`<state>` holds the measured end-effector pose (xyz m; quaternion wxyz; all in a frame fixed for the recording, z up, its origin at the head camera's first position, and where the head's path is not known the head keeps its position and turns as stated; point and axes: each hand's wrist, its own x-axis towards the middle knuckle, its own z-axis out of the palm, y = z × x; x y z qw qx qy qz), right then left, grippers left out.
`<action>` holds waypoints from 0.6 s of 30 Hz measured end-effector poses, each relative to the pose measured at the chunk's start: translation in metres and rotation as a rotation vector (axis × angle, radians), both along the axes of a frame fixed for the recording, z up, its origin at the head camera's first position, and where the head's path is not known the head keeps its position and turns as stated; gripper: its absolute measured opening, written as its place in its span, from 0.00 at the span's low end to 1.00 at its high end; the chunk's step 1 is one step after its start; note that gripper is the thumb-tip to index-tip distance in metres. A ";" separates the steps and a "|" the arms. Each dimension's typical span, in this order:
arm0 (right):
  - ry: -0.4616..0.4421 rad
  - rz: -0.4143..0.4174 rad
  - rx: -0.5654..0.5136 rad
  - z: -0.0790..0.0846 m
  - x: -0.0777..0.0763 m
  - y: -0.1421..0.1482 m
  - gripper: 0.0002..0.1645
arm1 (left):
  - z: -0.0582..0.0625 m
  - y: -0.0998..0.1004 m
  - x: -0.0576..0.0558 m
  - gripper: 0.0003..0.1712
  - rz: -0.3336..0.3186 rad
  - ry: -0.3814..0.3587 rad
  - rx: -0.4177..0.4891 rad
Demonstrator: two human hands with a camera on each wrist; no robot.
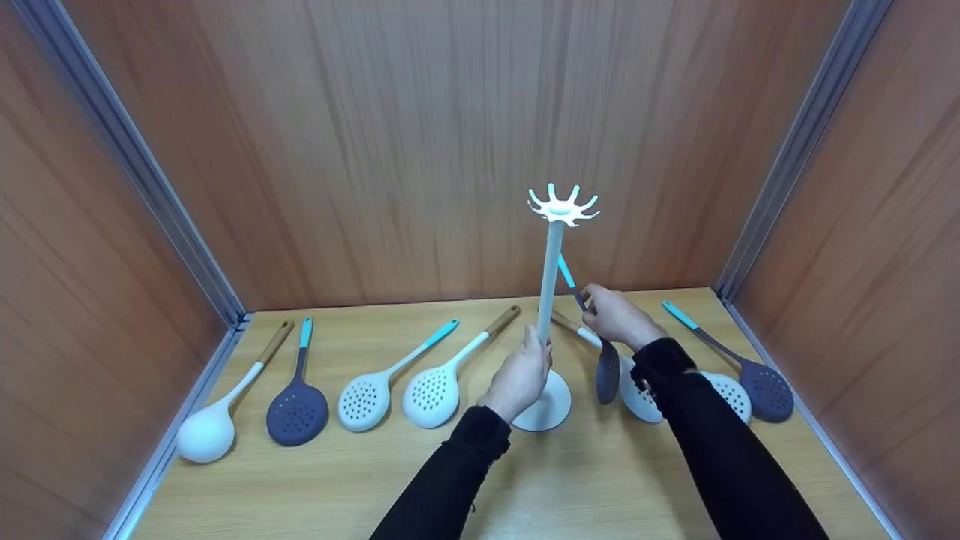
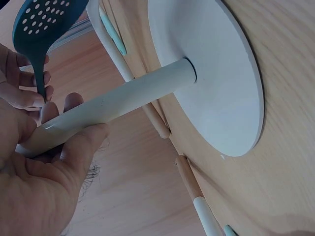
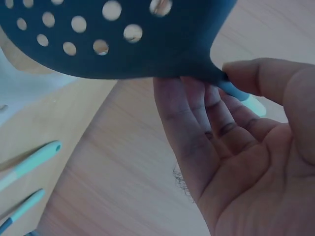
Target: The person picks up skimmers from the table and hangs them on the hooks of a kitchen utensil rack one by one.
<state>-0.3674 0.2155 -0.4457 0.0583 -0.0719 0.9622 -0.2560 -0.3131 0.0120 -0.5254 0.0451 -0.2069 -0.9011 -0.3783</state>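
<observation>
My left hand (image 1: 519, 375) grips the pale pole of a utensil stand (image 1: 551, 277), which has a round base and a white crown of curved hooks on top. In the left wrist view, fingers and thumb wrap the pole above the base (image 2: 221, 98). My right hand (image 1: 621, 316) pinches the neck of a dark blue skimmer (image 1: 607, 375) beside the pole. Its perforated head hangs down, and its turquoise handle end points up behind the pole. The right wrist view shows the thumb on the neck of the skimmer (image 3: 93, 39) and the fingers under it.
Left of the stand lie a white ladle (image 1: 206, 433), a dark skimmer (image 1: 298, 412) and two white skimmers (image 1: 364, 401). On the right, white skimmers (image 1: 640, 396) lie partly behind my sleeve, beside another dark skimmer (image 1: 766, 391). Wood-grain panels (image 1: 480, 150) enclose the back and sides.
</observation>
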 end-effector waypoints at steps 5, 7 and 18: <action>0.015 -0.012 -0.020 0.002 -0.004 -0.002 0.19 | 0.000 -0.003 0.000 0.12 -0.012 -0.067 0.058; 0.024 -0.012 -0.026 0.003 -0.004 -0.003 0.20 | 0.000 -0.005 0.001 0.12 -0.018 -0.092 0.085; 0.067 -0.018 -0.076 0.008 -0.004 -0.011 0.20 | 0.001 -0.017 -0.003 0.07 -0.067 -0.090 0.117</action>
